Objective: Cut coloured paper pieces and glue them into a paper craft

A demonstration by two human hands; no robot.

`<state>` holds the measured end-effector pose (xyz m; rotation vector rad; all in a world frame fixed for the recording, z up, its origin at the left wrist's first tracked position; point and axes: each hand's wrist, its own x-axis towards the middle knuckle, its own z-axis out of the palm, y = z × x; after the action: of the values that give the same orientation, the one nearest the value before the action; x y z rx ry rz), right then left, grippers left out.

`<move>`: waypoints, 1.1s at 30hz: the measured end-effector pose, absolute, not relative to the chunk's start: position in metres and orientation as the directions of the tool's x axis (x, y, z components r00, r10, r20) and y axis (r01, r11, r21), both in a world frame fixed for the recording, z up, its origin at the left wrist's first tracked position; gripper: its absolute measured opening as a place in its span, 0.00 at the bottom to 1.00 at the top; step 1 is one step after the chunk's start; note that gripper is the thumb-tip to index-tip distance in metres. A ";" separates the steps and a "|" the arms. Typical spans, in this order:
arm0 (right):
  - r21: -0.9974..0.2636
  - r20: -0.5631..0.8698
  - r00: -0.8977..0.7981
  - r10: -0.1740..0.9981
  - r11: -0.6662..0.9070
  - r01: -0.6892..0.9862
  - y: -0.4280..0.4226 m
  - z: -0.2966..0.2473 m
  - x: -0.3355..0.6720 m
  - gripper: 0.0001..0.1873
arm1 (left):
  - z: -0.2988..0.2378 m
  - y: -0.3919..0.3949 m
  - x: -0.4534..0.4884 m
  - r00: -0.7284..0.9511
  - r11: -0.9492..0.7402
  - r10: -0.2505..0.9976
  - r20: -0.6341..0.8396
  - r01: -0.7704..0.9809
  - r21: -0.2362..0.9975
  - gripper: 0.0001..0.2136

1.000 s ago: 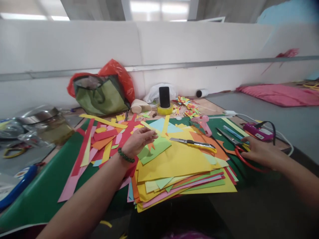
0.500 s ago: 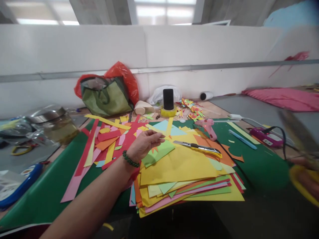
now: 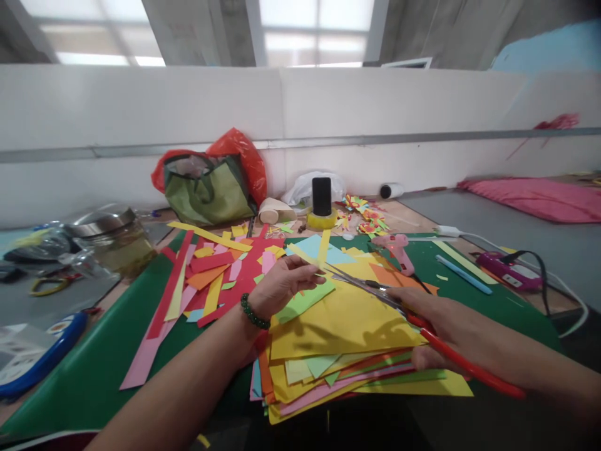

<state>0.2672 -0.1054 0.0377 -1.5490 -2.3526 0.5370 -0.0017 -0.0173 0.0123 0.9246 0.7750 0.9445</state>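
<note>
My left hand (image 3: 286, 285), with a green bead bracelet, is closed in a pinch on a yellow paper strip (image 3: 323, 247) that stands up past the fingertips. My right hand (image 3: 436, 313) grips scissors (image 3: 361, 285) with red on the handles. Their blades point left, slightly apart, and their tips are close to my left fingertips and the strip. Below both hands lies a stack of coloured paper (image 3: 347, 322), yellow sheet uppermost, with a light green piece (image 3: 305, 300) near my left hand. The utility knife seen earlier is largely hidden behind the scissors and hand.
Paper scraps (image 3: 211, 275) cover the green mat (image 3: 107, 344) on the left. A pink glue gun (image 3: 399, 250), a light blue stick (image 3: 464, 274) and a purple power box (image 3: 509, 270) lie right. Behind are a phone (image 3: 322, 196), paper flowers (image 3: 369, 216), and a green bag (image 3: 206, 194).
My right hand has come in from the right edge with the scissors, bringing the blades over the paper stack to my left fingertips. My left hand keeps its pinch; the view has tilted slightly up.
</note>
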 end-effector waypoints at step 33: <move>-0.636 0.016 -0.333 0.943 0.267 0.724 -0.097 0.034 0.242 0.31 | 0.010 -0.021 0.005 0.375 0.346 0.901 -0.220 -0.310 0.886 0.10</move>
<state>0.2416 -0.0972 0.0345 -1.5118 -2.1512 0.7584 0.0053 -0.0208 0.0100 0.8677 0.8259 0.9135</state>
